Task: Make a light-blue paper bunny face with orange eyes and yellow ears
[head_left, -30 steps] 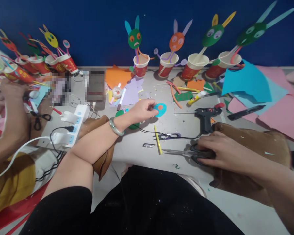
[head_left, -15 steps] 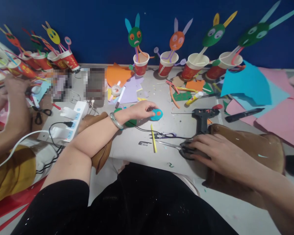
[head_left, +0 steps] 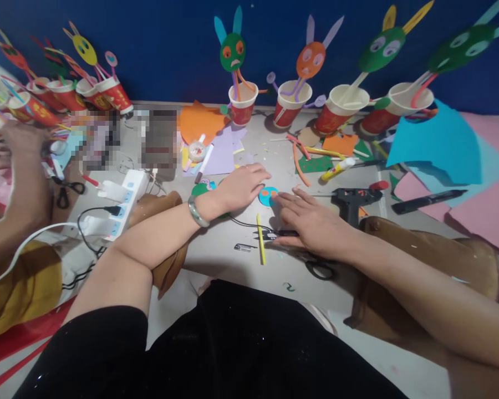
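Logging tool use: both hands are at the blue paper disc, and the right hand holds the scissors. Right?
No. The head view shows the right hand empty; the scissors lie on the table by its wrist. It and the left hand are at the blue paper disc.

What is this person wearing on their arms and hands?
No gloves: the left hand and the right hand are both bare. The left wrist carries a smooth, pale green bangle. A short black sleeve covers the left upper arm and ends above the elbow. The right forearm is uncovered, and any sleeve on that side is out of view.
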`<state>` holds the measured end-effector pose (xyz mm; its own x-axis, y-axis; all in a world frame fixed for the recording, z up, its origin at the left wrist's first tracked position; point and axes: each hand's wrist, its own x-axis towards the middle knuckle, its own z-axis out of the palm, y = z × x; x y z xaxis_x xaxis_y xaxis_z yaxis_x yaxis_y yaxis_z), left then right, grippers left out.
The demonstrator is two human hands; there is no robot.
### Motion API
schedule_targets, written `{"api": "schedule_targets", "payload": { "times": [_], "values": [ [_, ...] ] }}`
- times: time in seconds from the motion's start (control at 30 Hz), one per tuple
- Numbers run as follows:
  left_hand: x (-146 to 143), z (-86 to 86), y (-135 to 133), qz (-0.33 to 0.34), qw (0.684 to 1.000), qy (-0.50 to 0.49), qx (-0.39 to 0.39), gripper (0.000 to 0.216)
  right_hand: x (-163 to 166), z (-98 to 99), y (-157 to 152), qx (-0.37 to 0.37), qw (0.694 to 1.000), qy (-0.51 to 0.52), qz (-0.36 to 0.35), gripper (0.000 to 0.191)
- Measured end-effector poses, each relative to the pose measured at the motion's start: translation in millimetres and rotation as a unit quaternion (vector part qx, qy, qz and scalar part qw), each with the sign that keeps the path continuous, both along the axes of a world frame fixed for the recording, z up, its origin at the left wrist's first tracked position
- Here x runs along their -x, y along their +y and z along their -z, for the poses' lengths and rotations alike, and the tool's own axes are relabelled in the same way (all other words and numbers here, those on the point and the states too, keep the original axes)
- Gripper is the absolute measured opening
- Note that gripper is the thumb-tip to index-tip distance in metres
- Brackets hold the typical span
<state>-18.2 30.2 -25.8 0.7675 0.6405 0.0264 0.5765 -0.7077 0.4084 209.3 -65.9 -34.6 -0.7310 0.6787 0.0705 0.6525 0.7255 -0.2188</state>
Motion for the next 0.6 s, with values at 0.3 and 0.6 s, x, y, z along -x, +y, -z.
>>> {"api": "schedule_targets", "payload": {
  "times": [0.3,0.6],
  "values": [
    [-6.0,-9.1,-45.7,0.055,0.981,0.147,-0.113,0.031,-2.4,5.5,-2.1,-0.011,1.0,-0.003,0.013,0.053],
    [-5.5,-15.9,-48.0,0.064,0.977,0.186,-0.078,0.036,-4.4,8.7,-0.9,-0.034,0.999,-0.001,0.011,0.053]
  ]
}}
